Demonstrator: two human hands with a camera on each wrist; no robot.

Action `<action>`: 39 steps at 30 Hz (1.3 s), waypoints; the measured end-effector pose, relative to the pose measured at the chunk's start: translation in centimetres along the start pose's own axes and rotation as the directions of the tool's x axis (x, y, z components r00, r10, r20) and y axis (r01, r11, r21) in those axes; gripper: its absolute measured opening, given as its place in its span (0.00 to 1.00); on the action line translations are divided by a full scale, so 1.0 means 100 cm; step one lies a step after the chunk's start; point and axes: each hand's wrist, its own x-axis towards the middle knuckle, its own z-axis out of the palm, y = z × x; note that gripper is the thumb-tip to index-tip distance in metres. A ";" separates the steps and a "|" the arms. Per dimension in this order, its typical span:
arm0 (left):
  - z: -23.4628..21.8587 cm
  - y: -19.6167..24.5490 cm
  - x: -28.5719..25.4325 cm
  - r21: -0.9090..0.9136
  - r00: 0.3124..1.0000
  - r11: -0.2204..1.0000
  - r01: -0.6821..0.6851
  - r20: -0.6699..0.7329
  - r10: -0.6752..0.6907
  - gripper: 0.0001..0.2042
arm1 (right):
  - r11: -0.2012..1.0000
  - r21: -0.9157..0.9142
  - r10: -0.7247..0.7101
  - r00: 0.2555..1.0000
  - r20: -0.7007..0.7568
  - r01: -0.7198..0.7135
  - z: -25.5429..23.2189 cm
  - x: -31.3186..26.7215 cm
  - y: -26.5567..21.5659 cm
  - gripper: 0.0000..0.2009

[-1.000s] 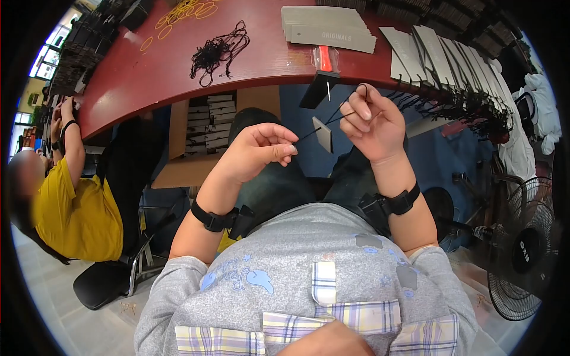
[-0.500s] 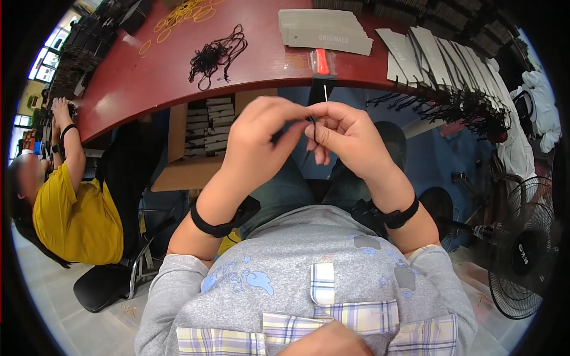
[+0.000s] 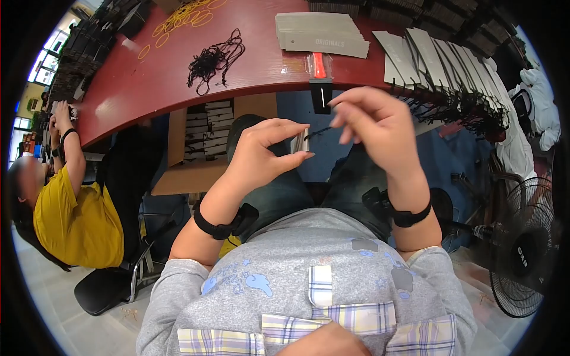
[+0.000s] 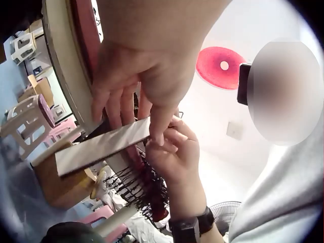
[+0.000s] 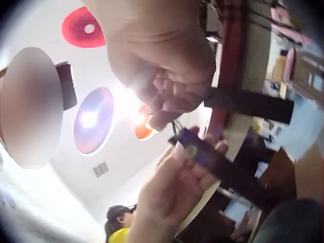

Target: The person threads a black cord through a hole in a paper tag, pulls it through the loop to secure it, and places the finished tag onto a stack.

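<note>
In the head view my left hand (image 3: pixel 261 148) pinches a narrow pale tag (image 3: pixel 301 141) by its edges, between thumb and fingers. A black cord (image 3: pixel 319 132) runs from the tag toward my right hand (image 3: pixel 380 130), whose thumb and fingers pinch it, slightly blurred. The left wrist view has the tag (image 4: pixel 104 148) slanting below the left fingers, with the right hand (image 4: pixel 174 154) close to its upper end. Seen from the right wrist, the tag (image 5: pixel 217 164) looks dark, and the cord (image 5: pixel 176 126) is at its holed end.
A black holder (image 3: pixel 321 95) with a thin pin juts from the table edge, below a red-handled item (image 3: pixel 319 65). On the red table (image 3: pixel 142 89) lie tangled black cords (image 3: pixel 214 59), yellow bands, stacked grey cards (image 3: pixel 323 38) and corded tags (image 3: pixel 415 59). A fan stands right.
The hands came together, then parted, the right one moving right. The tag, which hung on the cord between them one second ago, is now held in the left hand.
</note>
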 end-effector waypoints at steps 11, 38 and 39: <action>0.001 0.001 -0.006 -0.275 0.998 0.961 -0.017 -0.062 0.000 0.18 | 0.980 -0.193 0.026 0.936 0.351 0.045 -0.008 -0.005 0.047 0.11; -0.035 -0.030 0.031 0.895 0.887 0.419 0.154 -0.312 0.339 0.18 | 0.824 -0.516 -0.265 0.649 -0.714 -0.232 -0.136 -0.007 0.012 0.15; -0.034 -0.028 0.026 0.887 0.901 0.436 0.150 -0.305 0.310 0.19 | 0.702 -0.661 -0.426 0.587 -0.688 -0.266 -0.127 -0.008 0.009 0.13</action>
